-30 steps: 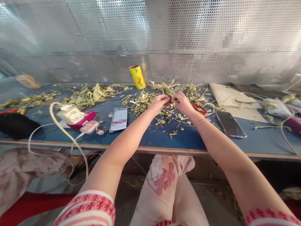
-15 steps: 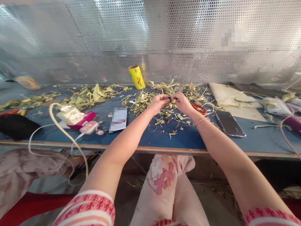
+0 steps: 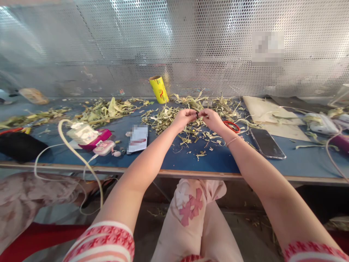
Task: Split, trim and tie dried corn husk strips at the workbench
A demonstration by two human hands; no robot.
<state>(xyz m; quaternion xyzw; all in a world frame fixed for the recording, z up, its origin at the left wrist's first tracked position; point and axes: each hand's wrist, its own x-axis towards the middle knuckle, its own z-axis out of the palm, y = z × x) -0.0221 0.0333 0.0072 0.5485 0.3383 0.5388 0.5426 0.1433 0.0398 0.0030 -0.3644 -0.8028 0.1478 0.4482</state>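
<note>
My left hand (image 3: 182, 120) and my right hand (image 3: 211, 118) meet above a heap of dry, pale green plant scraps (image 3: 163, 118). Between their fingertips is a small black thing (image 3: 197, 115), cord-like, too small to make out fully. Both hands are closed in a pinch on it, thumbs and forefingers almost touching. Red-handled scissors (image 3: 231, 126), partly hidden, lie just right of my right wrist. Loose shreds (image 3: 201, 154) are scattered on the blue tabletop (image 3: 185, 160) below my hands.
A yellow cardboard tube (image 3: 158, 90) stands behind the heap, against a perforated metal screen (image 3: 191, 43). On the right are a phone (image 3: 267, 144) and brown paper sheets (image 3: 261, 112). A cable (image 3: 64, 140), a pink case (image 3: 104, 148) and a black pouch (image 3: 21, 146) lie left. Another person's leg (image 3: 35, 203) shows lower left.
My fingertips have shifted very slightly on the small black thing, and more of it shows between them. Both arms stay almost in place.
</note>
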